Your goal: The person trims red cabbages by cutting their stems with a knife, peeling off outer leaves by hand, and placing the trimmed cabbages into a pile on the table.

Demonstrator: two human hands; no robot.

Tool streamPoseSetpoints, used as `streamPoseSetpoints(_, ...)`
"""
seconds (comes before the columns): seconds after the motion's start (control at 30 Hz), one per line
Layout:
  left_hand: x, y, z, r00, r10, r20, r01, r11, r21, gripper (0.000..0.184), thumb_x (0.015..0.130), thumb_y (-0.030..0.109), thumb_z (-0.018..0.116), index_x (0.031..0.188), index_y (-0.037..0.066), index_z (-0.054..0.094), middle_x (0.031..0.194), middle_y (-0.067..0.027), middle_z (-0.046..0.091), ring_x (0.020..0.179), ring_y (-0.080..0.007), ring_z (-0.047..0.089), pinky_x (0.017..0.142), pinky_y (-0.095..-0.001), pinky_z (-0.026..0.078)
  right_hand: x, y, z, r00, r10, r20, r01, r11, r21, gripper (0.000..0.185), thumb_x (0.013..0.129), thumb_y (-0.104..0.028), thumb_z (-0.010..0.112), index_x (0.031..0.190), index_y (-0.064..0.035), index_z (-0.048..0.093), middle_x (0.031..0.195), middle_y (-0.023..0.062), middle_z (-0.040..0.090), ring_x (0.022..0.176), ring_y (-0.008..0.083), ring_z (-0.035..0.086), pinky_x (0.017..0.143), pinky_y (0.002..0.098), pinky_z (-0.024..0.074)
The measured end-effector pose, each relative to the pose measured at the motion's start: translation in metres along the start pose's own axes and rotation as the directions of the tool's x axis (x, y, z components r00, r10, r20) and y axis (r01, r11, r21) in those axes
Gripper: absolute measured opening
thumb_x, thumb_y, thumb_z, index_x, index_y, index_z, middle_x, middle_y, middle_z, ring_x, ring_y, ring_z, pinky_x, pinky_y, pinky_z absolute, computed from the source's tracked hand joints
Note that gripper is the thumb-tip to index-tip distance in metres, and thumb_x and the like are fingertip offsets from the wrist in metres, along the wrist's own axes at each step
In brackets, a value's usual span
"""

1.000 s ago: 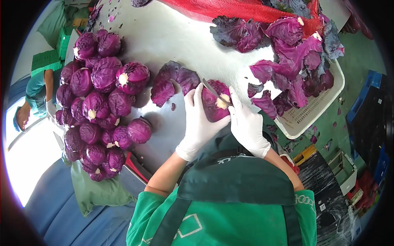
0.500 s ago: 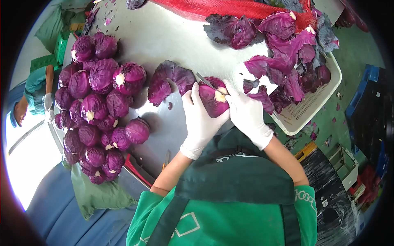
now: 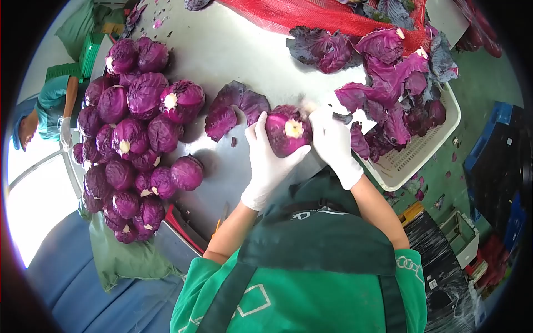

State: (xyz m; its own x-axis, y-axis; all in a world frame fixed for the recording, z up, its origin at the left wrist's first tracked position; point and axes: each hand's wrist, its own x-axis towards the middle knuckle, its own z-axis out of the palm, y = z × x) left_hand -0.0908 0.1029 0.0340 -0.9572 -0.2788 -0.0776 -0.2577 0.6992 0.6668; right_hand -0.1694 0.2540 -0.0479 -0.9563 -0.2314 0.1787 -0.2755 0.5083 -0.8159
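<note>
My left hand (image 3: 269,161), in a white glove, grips a red cabbage (image 3: 283,145) from its left and near side. The pale cut stem of this cabbage faces up. My gloved right hand (image 3: 332,139) is closed at the cabbage's right side. A knife showed in that hand half a second ago; now its blade is hidden or lost in a pale blur at the fingertips. Just left of the held cabbage, loose outer leaves (image 3: 222,114) lie on the metal table (image 3: 222,50).
Many red cabbages (image 3: 130,136) are heaped on the left. Trimmed leaves (image 3: 388,94) pile up on the right, over a cream crate (image 3: 413,158). A red mesh sack (image 3: 288,16) lies along the far side. Another person (image 3: 53,108) stands at the far left.
My right hand has drawn slightly right, away from the stem, and the knife blade no longer shows across the cabbage. The cut stem face is now uncovered. The whole view has shifted slightly.
</note>
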Motion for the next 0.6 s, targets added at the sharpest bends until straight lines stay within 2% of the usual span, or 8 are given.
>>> streamPoseSetpoints(0.1,-0.025,-0.015,0.003,0.994,0.108,-0.023,-0.109,0.991,-0.082,0.111,0.064,0.03,0.092,0.149,0.001,0.026,0.136,-0.0232,0.033,0.129,-0.0399,0.039,0.11,-0.0466,0.038,0.038,0.019,-0.031,0.945,0.316,-0.082,-0.312,0.948,0.062,0.038,0.105,-0.024,0.044,0.141,-0.0183,0.056,0.09,0.0186,0.071,0.073,0.0346,0.068,0.067,0.0421,0.0524)
streamPoseSetpoints(0.17,-0.027,-0.02,0.003,0.999,0.041,-0.031,-0.045,0.988,-0.144,0.111,0.065,0.03,0.091,0.149,0.002,0.025,0.137,-0.0222,0.031,0.131,-0.0376,0.037,0.112,-0.046,0.035,0.061,0.007,-0.044,0.962,0.271,0.03,-0.272,0.961,0.049,0.039,0.105,-0.026,0.045,0.143,-0.0192,0.054,0.082,0.0193,0.068,0.068,0.0339,0.066,0.065,0.0421,0.0514)
streamPoseSetpoints(0.23,-0.022,-0.024,0.001,0.999,-0.017,-0.037,0.008,0.968,-0.25,0.11,0.065,0.03,0.091,0.149,0.002,0.026,0.136,-0.021,0.032,0.129,-0.0362,0.038,0.112,-0.0461,0.035,0.061,-0.026,-0.052,0.902,0.392,0.18,-0.427,0.87,0.246,0.047,0.101,-0.035,0.055,0.141,-0.0107,0.054,0.074,0.0168,0.065,0.067,0.0315,0.066,0.064,0.0407,0.0513)
streamPoseSetpoints(0.3,-0.019,-0.036,0.004,0.997,-0.08,-0.015,0.069,0.924,-0.376,0.111,0.066,0.031,0.091,0.15,0.001,0.025,0.134,-0.0196,0.034,0.128,-0.0341,0.04,0.111,-0.0454,0.035,0.042,-0.033,-0.036,0.961,0.233,0.146,-0.246,0.967,0.072,0.057,0.097,-0.042,0.062,0.14,-0.0057,0.053,0.071,0.0139,0.063,0.068,0.0305,0.066,0.064,0.0398,0.0513)
streamPoseSetpoints(0.37,-0.018,-0.036,0.005,0.998,-0.06,-0.018,0.049,0.932,-0.359,0.112,0.066,0.031,0.092,0.15,0.0,0.025,0.135,-0.0193,0.034,0.129,-0.0333,0.039,0.112,-0.0449,0.035,0.026,-0.069,-0.052,0.887,0.259,0.382,-0.275,0.961,-0.014,0.064,0.091,-0.035,0.071,0.142,-0.0037,0.048,0.094,0.013,0.065,0.08,0.0239,0.066,0.074,0.0358,0.0543)
streamPoseSetpoints(0.43,-0.015,-0.024,0.004,0.999,-0.036,-0.017,0.029,0.946,-0.322,0.111,0.065,0.029,0.092,0.15,0.0,0.025,0.136,-0.0192,0.033,0.131,-0.0332,0.039,0.112,-0.0442,0.036,0.015,-0.074,-0.047,0.917,0.108,0.383,-0.078,0.993,-0.094,0.075,0.085,-0.039,0.076,0.143,-0.0021,0.046,0.116,0.0191,0.061,0.103,0.0301,0.065,0.089,0.0394,0.0528)
streamPoseSetpoints(0.47,-0.012,-0.018,0.001,1.0,0.007,-0.026,-0.014,0.964,-0.265,0.111,0.065,0.026,0.093,0.15,0.001,0.026,0.138,-0.0194,0.032,0.132,-0.0341,0.039,0.113,-0.0439,0.037,0.011,-0.075,-0.053,0.815,0.225,0.535,-0.191,0.974,-0.118,0.073,0.088,-0.048,0.071,0.14,-0.0021,0.05,0.129,0.0224,0.056,0.118,0.0342,0.06,0.097,0.0425,0.0496)
streamPoseSetpoints(0.6,-0.005,-0.016,0.0,0.997,0.083,0.008,-0.079,0.974,-0.212,0.11,0.064,0.026,0.093,0.149,0.001,0.027,0.138,-0.0209,0.032,0.133,-0.0367,0.038,0.112,-0.0447,0.038,0.012,-0.052,-0.06,0.842,0.164,0.513,-0.22,0.974,0.05,0.072,0.087,-0.047,0.071,0.138,-0.0009,0.052,0.125,0.0207,0.059,0.115,0.0337,0.061,0.096,0.0414,0.05)
